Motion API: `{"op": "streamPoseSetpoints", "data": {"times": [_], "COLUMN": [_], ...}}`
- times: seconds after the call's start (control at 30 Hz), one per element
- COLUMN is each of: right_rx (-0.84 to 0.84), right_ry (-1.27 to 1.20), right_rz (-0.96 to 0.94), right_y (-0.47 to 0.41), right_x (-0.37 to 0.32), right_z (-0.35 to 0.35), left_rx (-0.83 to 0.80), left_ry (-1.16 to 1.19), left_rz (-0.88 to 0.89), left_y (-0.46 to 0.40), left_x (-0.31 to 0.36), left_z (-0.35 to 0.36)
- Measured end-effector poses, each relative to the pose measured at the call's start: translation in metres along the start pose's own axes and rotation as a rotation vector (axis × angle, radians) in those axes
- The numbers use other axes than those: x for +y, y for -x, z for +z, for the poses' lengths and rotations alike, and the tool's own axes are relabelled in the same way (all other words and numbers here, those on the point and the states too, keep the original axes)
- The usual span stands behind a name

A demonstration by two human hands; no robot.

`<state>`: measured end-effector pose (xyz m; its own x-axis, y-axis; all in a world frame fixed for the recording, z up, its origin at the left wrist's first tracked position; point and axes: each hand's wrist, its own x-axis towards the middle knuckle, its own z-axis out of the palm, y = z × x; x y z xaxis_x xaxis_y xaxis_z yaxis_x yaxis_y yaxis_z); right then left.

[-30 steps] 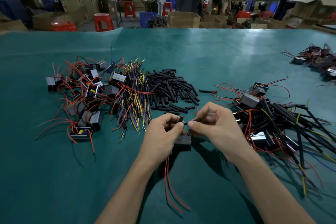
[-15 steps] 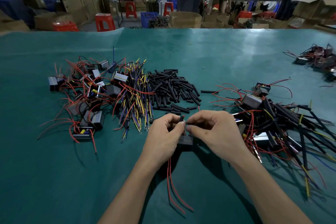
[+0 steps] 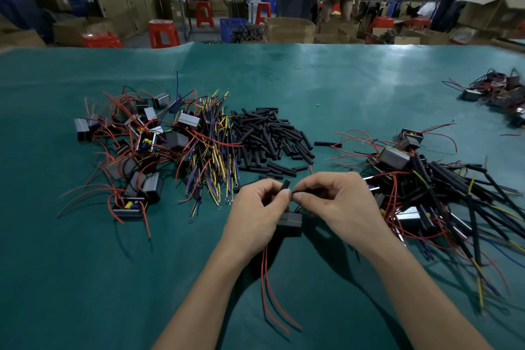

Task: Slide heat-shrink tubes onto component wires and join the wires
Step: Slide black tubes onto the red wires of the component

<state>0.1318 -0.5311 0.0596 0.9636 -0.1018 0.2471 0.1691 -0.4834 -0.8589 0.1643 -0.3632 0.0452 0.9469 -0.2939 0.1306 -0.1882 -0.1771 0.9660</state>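
Green desk: left hand pinches a heat-shrink tube, right hand pinches a wire; loose tube pile just beyond the fingers, grey component below them.

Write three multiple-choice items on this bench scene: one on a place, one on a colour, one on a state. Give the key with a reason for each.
1. Where does the pile of loose heat-shrink tubes lie?
A. Just beyond the hands
B. At the table's near edge
C. In a cardboard box

2. What colour are the two wires trailing toward the viewer below the left hand?
A. Blue
B. Red
C. Yellow

3. What is the right hand doing?
A. Lying flat on the table
B. Hanging idle
C. Pinching a thin black piece

Key: 1 A, the black pile sits on the green table straight past the hands. 2 B, both strands are red. 3 C, its thumb and forefinger close on the piece, fingertip to fingertip with the left hand.
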Motion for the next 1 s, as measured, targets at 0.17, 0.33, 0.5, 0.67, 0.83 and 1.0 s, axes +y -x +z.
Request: {"op": "streamPoseSetpoints", "data": {"times": [0.17,0.33,0.5,0.67,0.83,1.0], "right_rx": [0.037,-0.002,-0.016,0.037,0.055,0.033], "right_ry": [-0.026,-0.137,-0.131,-0.122,-0.055,-0.074], "right_rz": [0.025,0.075,0.081,0.044,-0.006,-0.001], "right_y": [0.003,0.001,0.002,0.003,0.004,0.003], "right_x": [-0.001,-0.002,-0.003,-0.006,-0.006,-0.004], "right_z": [0.002,-0.001,0.000,0.002,0.008,0.006], "left_rx": [0.013,0.011,0.015,0.012,0.010,0.013], "left_ry": [-0.010,-0.001,0.008,0.011,-0.036,-0.057], "left_rz": [-0.002,0.000,-0.012,-0.020,-0.004,0.006], "left_y": [0.000,0.000,0.000,0.000,-0.001,-0.001], "left_x": [0.000,0.000,0.000,0.000,-0.001,-0.003], "left_z": [0.001,0.001,0.001,0.001,0.001,0.000]}}
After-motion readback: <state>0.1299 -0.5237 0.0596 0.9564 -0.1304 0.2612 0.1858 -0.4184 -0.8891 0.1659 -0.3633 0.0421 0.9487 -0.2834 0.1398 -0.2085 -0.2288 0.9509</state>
